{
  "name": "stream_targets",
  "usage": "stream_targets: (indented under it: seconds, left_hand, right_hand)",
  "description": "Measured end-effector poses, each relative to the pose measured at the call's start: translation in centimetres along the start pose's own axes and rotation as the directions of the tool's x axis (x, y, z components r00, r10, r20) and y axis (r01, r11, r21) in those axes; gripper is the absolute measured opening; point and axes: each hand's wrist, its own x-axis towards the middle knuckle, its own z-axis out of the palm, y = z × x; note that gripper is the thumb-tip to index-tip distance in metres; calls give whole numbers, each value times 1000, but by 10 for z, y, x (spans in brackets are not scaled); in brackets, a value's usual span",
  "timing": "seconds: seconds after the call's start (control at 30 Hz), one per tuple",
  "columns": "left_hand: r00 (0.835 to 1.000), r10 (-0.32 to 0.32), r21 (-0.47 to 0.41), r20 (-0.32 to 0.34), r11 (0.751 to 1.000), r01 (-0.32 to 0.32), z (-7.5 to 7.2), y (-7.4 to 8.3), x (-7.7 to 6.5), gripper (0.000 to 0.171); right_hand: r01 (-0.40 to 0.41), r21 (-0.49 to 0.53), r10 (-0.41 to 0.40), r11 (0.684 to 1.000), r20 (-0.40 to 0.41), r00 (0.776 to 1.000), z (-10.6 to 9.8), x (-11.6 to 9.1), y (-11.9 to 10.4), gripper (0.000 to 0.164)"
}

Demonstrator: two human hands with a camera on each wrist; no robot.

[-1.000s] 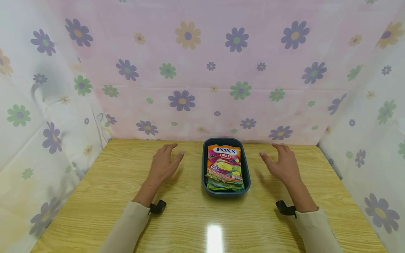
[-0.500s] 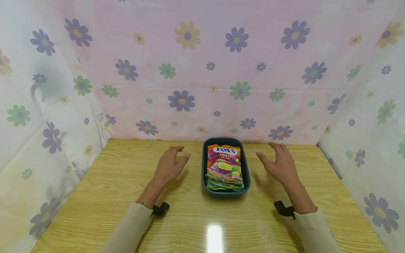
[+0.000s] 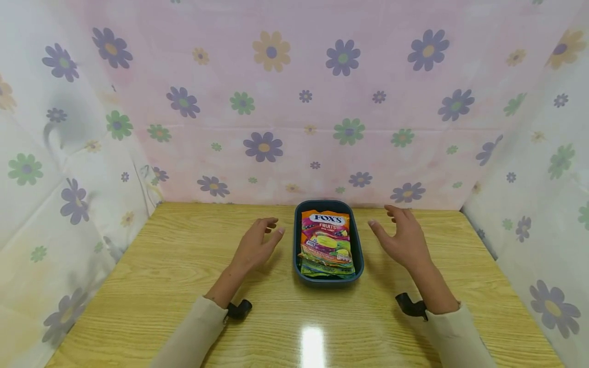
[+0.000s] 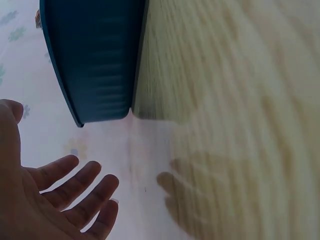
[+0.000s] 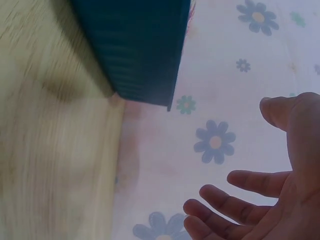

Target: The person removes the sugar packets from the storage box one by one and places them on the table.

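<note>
A dark teal plastic bin (image 3: 297, 255) stands near the table's back edge, seen from above in the head view. Inside it lies a FOX'S fruit candy bag (image 3: 325, 237) in orange and purple, over green packaging at the near end. My left hand (image 3: 257, 245) hovers just left of the bin, fingers relaxed and thumb apart, holding nothing. On the other side, my right hand (image 3: 405, 240) is held a little farther off with its fingers loosely spread. Both wrist views show a ribbed side wall of the bin (image 4: 95, 60) with the fingers apart from it.
The wooden table (image 3: 184, 266) extends around the bin. A flowered cloth (image 3: 294, 102) hangs right behind it and along both sides. Each wrist carries a small black camera mount (image 3: 239, 309) below the hand.
My left hand has moved right, closer to the bin, and slightly down in the head view. My right hand has shifted a little left toward it. The bin and bag have stayed put.
</note>
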Motion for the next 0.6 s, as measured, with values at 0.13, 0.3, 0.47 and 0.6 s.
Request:
stream_targets:
  seconds: [0.13, 0.3, 0.47, 0.6]
  left_hand:
    - [1000, 9, -31, -5, 999, -9, 5, 1, 0, 58]
    - [1000, 25, -88, -18, 996, -26, 9, 3, 0, 52]
    - [1000, 18, -147, -4, 989, -19, 13, 6, -2, 50]
    - [1000, 7, -194, -2, 981, -8, 18, 7, -2, 46]
  right_hand:
    - [9, 6, -9, 1000, -7, 1000, 0, -1, -7, 66]
    - [26, 12, -26, 1000, -8, 1000, -1, -2, -16, 65]
    - [28, 21, -29, 999, 9, 1000, 0, -4, -23, 63]
    - [31, 21, -31, 999, 19, 999, 2, -4, -25, 61]
